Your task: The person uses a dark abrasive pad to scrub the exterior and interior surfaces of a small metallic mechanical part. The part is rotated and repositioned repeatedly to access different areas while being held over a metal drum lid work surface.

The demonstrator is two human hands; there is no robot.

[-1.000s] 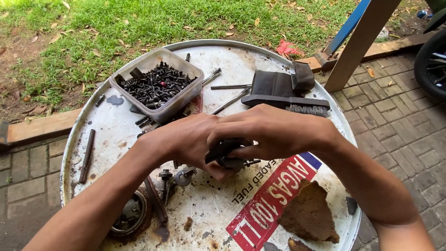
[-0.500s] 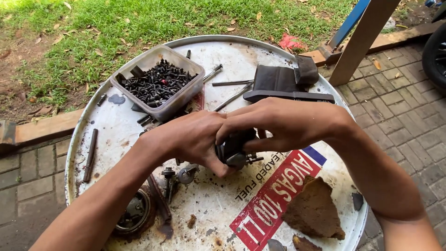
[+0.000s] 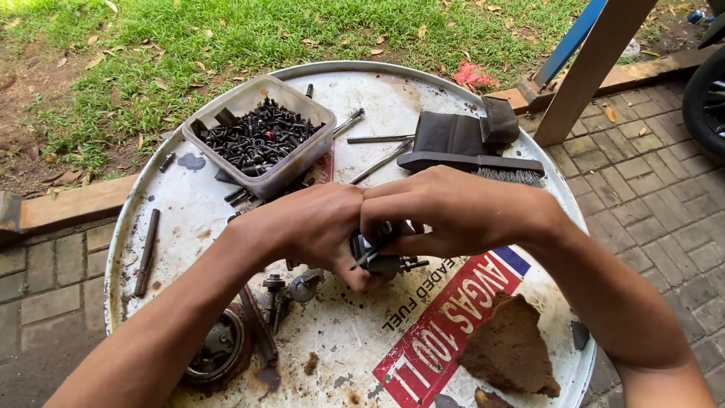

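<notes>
Head view: looked down on a round white metal table (image 3: 189,204), a drum lid, standing on brick paving beside grass.
Label on table: a red oblong band with white lettering and a blue end (image 3: 453,325) ran diagonally across the near right part of the lid, with dark printed letters beside it.
Container: a clear, rounded-square plastic tub (image 3: 260,136) sat at the far left of the table, full of black screws and clips.
Held part: a small dark metal part (image 3: 381,257) was over the middle of the table, mostly covered by both hands.
Look of part: blackish, grimy, with a rounded body and thin pins or studs poking out on its right side.
Axis: its long axis ran roughly left to right, studs pointing right; the hidden end could not be told.
Left hand (image 3: 313,227): fingers clenched around the part's left side.
Right hand (image 3: 445,211): fingers curled over the top of the part, gripping it, knuckles against the left hand.
Nearby: a dark wire brush (image 3: 472,162) lay just beyond the hands; a brown flat rusty piece (image 3: 510,347) lay at the near right; thin metal rods (image 3: 381,140) lay between tub and brush.
</notes>
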